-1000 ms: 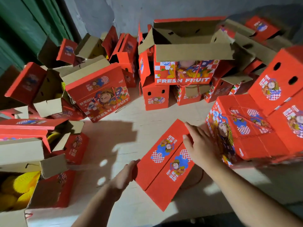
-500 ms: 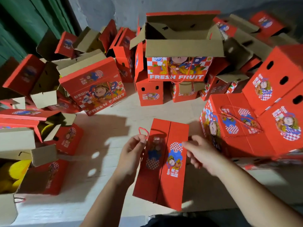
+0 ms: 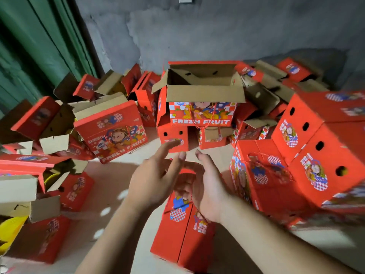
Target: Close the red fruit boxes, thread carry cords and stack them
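Observation:
A closed red fruit box lies lengthwise on the pale floor in front of me. Both hands hover over its far end. My left hand has its index finger and thumb stretched forward and grips nothing that I can see. My right hand faces it palm inward. Its fingers curl in the shadow between the hands around a thin red carry cord, which hangs down to the box top. The holes under the hands are hidden.
Closed red boxes are stacked at the right, and the one in front of them carries a cord. An open box tops a pile at the back. More open boxes, some with yellow fruit, crowd the left. A green shutter and a grey wall stand behind.
The box turned from slanted to lengthwise before me. Both hands came together over its far end. The left hand no longer pinches the cord loop and its fingers have straightened. The view tilted upward.

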The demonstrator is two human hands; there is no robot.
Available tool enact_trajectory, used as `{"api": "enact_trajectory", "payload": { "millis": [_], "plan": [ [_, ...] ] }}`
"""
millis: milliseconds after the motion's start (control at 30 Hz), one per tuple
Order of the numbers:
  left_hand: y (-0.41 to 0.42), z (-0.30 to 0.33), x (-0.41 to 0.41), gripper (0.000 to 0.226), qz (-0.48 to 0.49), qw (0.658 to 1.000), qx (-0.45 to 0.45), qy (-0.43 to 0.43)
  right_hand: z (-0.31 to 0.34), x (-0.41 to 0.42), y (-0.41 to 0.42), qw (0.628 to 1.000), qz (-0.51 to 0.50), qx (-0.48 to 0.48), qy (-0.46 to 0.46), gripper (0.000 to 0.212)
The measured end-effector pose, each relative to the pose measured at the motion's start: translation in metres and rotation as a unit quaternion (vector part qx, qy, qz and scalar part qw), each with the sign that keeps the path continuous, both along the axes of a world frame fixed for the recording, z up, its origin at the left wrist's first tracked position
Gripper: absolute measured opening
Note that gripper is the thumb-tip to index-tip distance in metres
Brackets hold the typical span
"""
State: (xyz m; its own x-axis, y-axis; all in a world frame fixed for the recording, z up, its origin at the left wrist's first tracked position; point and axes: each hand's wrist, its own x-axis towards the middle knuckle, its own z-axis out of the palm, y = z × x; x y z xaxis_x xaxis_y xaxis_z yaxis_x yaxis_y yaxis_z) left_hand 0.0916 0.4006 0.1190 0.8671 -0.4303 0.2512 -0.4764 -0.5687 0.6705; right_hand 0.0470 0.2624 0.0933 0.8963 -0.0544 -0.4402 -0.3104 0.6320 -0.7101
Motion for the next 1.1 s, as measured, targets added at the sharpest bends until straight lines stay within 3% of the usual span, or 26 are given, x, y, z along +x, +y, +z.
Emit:
{"api": "enact_trajectory", "payload": {
  "millis": [67, 100, 167, 200, 267, 333, 400, 433, 500, 600, 667, 767, 833, 900, 967, 1000, 1033, 1100],
  "plan": [
    [0.016, -0.004, 0.009, 0.049, 0.058, 0.997, 0.002, -0.052, 0.021, 0.011, -0.027, 0.999, -0.034, 0.01, -0.015, 0.034],
    [0.024, -0.006, 0.014, 0.053, 0.081, 0.995, -0.047, -0.042, 0.035, 0.018, -0.037, 0.998, -0.048, 0.031, -0.022, 0.033],
    [0.034, -0.013, 0.031, 0.06, 0.067, 0.965, -0.229, 0.106, 0.057, 0.031, -0.044, 0.997, -0.048, 0.055, -0.033, 0.039],
    [0.033, -0.021, 0.04, 0.062, 0.046, 0.945, -0.27, 0.177, 0.063, 0.036, -0.039, 0.998, -0.028, 0.048, -0.043, 0.038],
    [0.034, -0.045, 0.053, 0.062, 0.051, 0.956, -0.212, 0.196, 0.064, 0.041, -0.019, 0.998, 0.026, -0.019, -0.049, 0.028],
    [0.046, -0.083, 0.063, 0.062, 0.149, 0.967, -0.097, 0.184, 0.054, 0.043, -0.008, 0.995, 0.035, -0.082, -0.051, 0.016],
    [0.067, -0.121, 0.058, 0.079, 0.237, 0.915, -0.08, 0.315, 0.041, 0.039, -0.015, 0.993, 0.023, -0.106, -0.053, 0.013],
    [0.074, -0.135, 0.049, 0.089, 0.251, 0.86, -0.098, 0.434, 0.036, 0.037, -0.022, 0.991, 0.019, -0.119, -0.051, 0.014],
    [0.071, -0.152, 0.028, 0.104, 0.168, 0.77, -0.1, 0.607, 0.022, 0.029, -0.033, 0.986, 0.007, -0.159, -0.038, 0.014],
    [0.039, -0.169, 0.004, 0.095, 0.059, 0.747, -0.147, 0.646, 0.002, 0.014, -0.041, 0.965, 0.032, -0.257, -0.034, 0.018],
    [0.016, -0.167, 0.001, 0.079, 0.051, 0.756, -0.182, 0.627, -0.006, 0.005, -0.04, 0.943, 0.073, -0.323, -0.032, 0.024],
    [0.009, -0.15, 0.004, 0.077, -0.01, 0.825, 0.013, 0.566, -0.01, -0.003, -0.037, 0.902, 0.103, -0.417, -0.038, 0.032],
    [0.024, -0.135, 0.01, 0.06, -0.069, 0.825, 0.149, 0.541, -0.011, -0.007, -0.035, 0.894, 0.09, -0.435, -0.05, 0.031],
    [0.037, -0.112, 0.019, 0.029, -0.09, 0.858, 0.134, 0.487, -0.014, -0.012, -0.033, 0.892, 0.086, -0.44, -0.05, 0.03],
    [0.04, -0.083, 0.031, 0.025, -0.095, 0.93, 0.095, 0.342, -0.022, -0.012, -0.026, 0.894, 0.132, -0.425, -0.046, 0.037],
    [0.037, -0.066, 0.036, 0.022, -0.117, 0.957, 0.139, 0.225, -0.028, -0.012, -0.019, 0.891, 0.173, -0.417, -0.04, 0.042],
    [0.031, -0.05, 0.04, 0.019, -0.141, 0.966, 0.2, 0.088, -0.033, -0.011, -0.01, 0.883, 0.212, -0.418, -0.036, 0.043],
    [0.013, -0.026, 0.045, 0.018, -0.148, 0.945, 0.251, -0.148, -0.039, -0.006, 0.006, 0.87, 0.241, -0.429, -0.029, 0.033]
  ]
}}
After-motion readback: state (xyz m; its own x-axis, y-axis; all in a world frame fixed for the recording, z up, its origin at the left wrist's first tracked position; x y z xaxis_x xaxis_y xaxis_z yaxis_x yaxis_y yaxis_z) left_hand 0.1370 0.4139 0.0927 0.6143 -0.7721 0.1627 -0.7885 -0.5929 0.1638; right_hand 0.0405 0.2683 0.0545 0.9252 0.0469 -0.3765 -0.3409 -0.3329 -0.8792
